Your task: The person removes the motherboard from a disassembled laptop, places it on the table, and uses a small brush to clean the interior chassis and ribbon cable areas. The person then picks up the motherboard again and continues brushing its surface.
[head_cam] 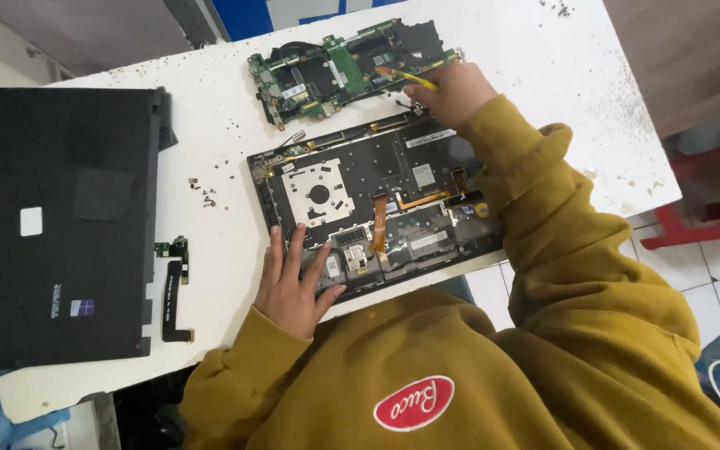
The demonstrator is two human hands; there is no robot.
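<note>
Head view: right hand grips a yellow tool; left hand lies flat, fingers spread, on laptop chassis.

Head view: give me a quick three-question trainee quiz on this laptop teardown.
1. True or false: the left hand rests flat on the opened laptop base.
2. What does the right hand hold? A) yellow-handled tool B) pliers C) cloth
3. Which lies farther from the person: the green motherboard or the laptop base?

Key: 1 true. 2 A, the yellow-handled tool, tip at the motherboard. 3 the motherboard. The black laptop cover and loose screws lie to the left on the white table.
</note>
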